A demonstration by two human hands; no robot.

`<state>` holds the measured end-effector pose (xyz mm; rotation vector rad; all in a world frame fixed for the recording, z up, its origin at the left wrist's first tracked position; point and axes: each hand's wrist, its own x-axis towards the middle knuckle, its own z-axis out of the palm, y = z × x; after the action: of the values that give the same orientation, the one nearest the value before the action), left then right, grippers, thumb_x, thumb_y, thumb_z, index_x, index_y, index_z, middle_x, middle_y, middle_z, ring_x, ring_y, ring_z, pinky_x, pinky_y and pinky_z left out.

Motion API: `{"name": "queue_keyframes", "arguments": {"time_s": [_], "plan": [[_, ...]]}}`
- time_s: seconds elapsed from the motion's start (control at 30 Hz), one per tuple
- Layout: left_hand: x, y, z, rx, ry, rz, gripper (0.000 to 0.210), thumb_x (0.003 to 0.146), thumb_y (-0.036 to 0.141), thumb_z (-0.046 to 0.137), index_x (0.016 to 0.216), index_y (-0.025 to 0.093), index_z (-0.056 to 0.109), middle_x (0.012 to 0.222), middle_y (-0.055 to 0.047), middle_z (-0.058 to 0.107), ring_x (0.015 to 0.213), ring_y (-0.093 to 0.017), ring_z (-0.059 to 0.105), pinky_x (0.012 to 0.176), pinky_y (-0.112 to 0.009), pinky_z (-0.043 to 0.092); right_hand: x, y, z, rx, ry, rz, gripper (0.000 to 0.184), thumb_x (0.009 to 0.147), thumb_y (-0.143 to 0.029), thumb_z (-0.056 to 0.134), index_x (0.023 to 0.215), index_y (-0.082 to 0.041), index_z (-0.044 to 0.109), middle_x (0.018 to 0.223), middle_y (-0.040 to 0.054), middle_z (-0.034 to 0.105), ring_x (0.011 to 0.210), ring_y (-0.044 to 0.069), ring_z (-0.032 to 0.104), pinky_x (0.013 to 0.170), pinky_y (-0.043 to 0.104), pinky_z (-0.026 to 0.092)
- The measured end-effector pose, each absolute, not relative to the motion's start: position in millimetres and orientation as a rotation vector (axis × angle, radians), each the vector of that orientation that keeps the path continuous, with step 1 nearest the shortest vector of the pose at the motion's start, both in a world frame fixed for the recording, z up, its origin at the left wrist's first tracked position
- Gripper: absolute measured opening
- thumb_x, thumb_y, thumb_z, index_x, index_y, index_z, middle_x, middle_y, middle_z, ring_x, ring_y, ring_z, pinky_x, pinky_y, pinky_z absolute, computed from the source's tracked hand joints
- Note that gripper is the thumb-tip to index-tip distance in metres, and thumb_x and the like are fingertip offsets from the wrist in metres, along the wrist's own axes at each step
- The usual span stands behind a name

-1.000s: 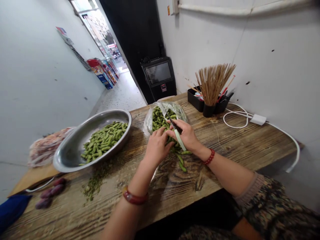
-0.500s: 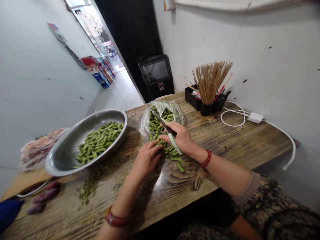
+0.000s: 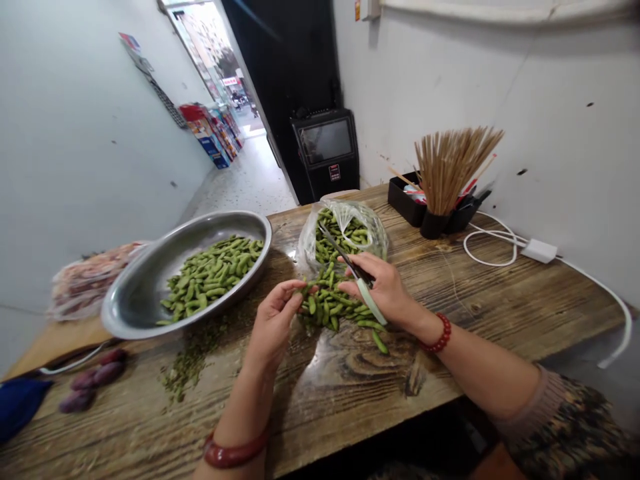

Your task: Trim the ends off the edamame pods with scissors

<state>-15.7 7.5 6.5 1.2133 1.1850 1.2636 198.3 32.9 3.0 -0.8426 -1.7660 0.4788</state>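
Scissors (image 3: 371, 301) with pale green handles are in my right hand (image 3: 387, 287), their blades pointing up and to the left. My left hand (image 3: 274, 320) pinches a green soybean pod (image 3: 309, 288) between thumb and fingers, a little left of the scissors. Beneath and between both hands lies a loose pile of pods (image 3: 334, 303) on the wooden table. Just behind it, a clear plastic bag (image 3: 377, 230) full of pods lies with its mouth toward me. To the left stands a large oval metal basin (image 3: 135, 300) with many pods inside.
Small green trimmings (image 3: 183, 370) lie before the basin. Several purple-red fruits or roots (image 3: 95, 379) sit at the left, near a bag of pinkish food (image 3: 95, 277). At the back right are a cup of wooden skewers (image 3: 453, 173), a black box (image 3: 407, 200) and a white cable (image 3: 493, 260).
My left hand has lifted from the pile and drawn back to the left, now pinching a pod. My right hand still holds the scissors. The whole view has shifted slightly.
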Motion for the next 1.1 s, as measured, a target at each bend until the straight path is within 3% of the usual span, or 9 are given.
{"name": "queue_keyframes", "arguments": {"time_s": [0.2, 0.37, 0.5, 0.63, 0.7, 0.8, 0.87, 0.97, 1.1], "plan": [[-9.7, 6.0, 5.5, 1.041, 1.070, 1.266, 0.039, 0.073, 0.024, 0.073, 0.110, 0.018, 0.060, 0.092, -0.007, 0.072, 0.087, -0.018, 0.065, 0.066, -0.023, 0.047, 195.3, 28.1, -2.0, -0.861, -1.834, 0.509, 0.043, 0.079, -0.036, 0.070, 0.117, -0.018, 0.060, 0.091, 0.0059, 0.062, 0.082, 0.019, 0.060, 0.075, 0.032, 0.050], [-11.1, 5.0, 5.1, 1.074, 1.107, 1.261, 0.022, 0.075, 0.025, 0.071, 0.094, 0.016, 0.068, 0.094, -0.009, 0.073, 0.092, -0.018, 0.064, 0.078, -0.026, 0.045, 194.0, 25.6, -2.2, -0.879, -1.870, 0.527, 0.040, 0.081, -0.034, 0.068, 0.117, -0.016, 0.060, 0.090, 0.0066, 0.062, 0.081, 0.018, 0.060, 0.074, 0.031, 0.050], [-12.2, 3.7, 7.7, 1.097, 1.146, 1.271, 0.018, 0.076, 0.028, 0.070, 0.089, 0.015, 0.071, 0.097, -0.009, 0.073, 0.091, -0.018, 0.062, 0.079, -0.026, 0.044, 193.7, 25.2, -4.8, -0.872, -1.891, 0.523, 0.039, 0.081, -0.033, 0.068, 0.116, -0.017, 0.060, 0.093, 0.0066, 0.063, 0.083, 0.018, 0.060, 0.074, 0.031, 0.050], [-12.7, 2.5, 9.1, 1.044, 1.153, 1.314, 0.018, 0.070, 0.025, 0.075, 0.084, 0.015, 0.073, 0.082, -0.004, 0.071, 0.069, -0.010, 0.058, 0.059, -0.018, 0.042, 193.7, 25.3, -7.6, -0.863, -1.949, 0.511, 0.040, 0.080, -0.034, 0.069, 0.115, -0.017, 0.059, 0.092, 0.0062, 0.062, 0.081, 0.018, 0.060, 0.073, 0.031, 0.050], [-12.3, 1.6, 10.0, 0.973, 1.112, 1.301, 0.020, 0.069, 0.027, 0.076, 0.086, 0.015, 0.072, 0.068, 0.000, 0.065, 0.051, -0.004, 0.048, 0.045, -0.015, 0.033, 193.5, 25.3, -8.3, -0.864, -1.982, 0.502, 0.041, 0.078, -0.036, 0.071, 0.114, -0.018, 0.060, 0.093, 0.0062, 0.062, 0.081, 0.018, 0.060, 0.072, 0.031, 0.050], [-11.4, 0.6, 12.1, 0.906, 1.068, 1.260, 0.026, 0.070, 0.029, 0.075, 0.092, 0.015, 0.071, 0.065, 0.002, 0.062, 0.040, -0.001, 0.039, 0.036, -0.014, 0.023, 193.4, 25.1, -8.1, -0.864, -2.016, 0.499, 0.043, 0.077, -0.036, 0.072, 0.115, -0.019, 0.059, 0.095, 0.0064, 0.061, 0.081, 0.019, 0.059, 0.071, 0.031, 0.050], [-11.4, 0.8, 12.7, 0.876, 1.054, 1.263, 0.029, 0.068, 0.026, 0.077, 0.093, 0.014, 0.070, 0.068, -0.001, 0.065, 0.042, -0.002, 0.045, 0.037, -0.013, 0.031, 193.5, 24.7, -7.2, -0.860, -2.022, 0.500, 0.043, 0.077, -0.035, 0.072, 0.116, -0.019, 0.059, 0.096, 0.0067, 0.061, 0.082, 0.019, 0.059, 0.072, 0.032, 0.050], [-13.0, 2.0, 11.1, 0.837, 1.027, 1.273, 0.032, 0.064, 0.021, 0.080, 0.093, 0.012, 0.070, 0.070, -0.004, 0.069, 0.055, -0.008, 0.060, 0.053, -0.017, 0.049, 193.9, 24.2, -5.1, -0.869, -2.036, 0.510, 0.043, 0.078, -0.033, 0.071, 0.116, -0.018, 0.058, 0.097, 0.0068, 0.061, 0.084, 0.019, 0.059, 0.073, 0.032, 0.050], [-15.5, 3.8, 8.1, 0.812, 1.018, 1.325, 0.028, 0.064, 0.019, 0.080, 0.089, 0.012, 0.069, 0.069, -0.005, 0.070, 0.061, -0.010, 0.065, 0.060, -0.018, 0.052, 194.8, 24.0, -2.6, -0.889, -2.078, 0.523, 0.046, 0.078, -0.033, 0.072, 0.119, -0.019, 0.057, 0.096, 0.0055, 0.060, 0.078, 0.017, 0.058, 0.071, 0.031, 0.050]]}}
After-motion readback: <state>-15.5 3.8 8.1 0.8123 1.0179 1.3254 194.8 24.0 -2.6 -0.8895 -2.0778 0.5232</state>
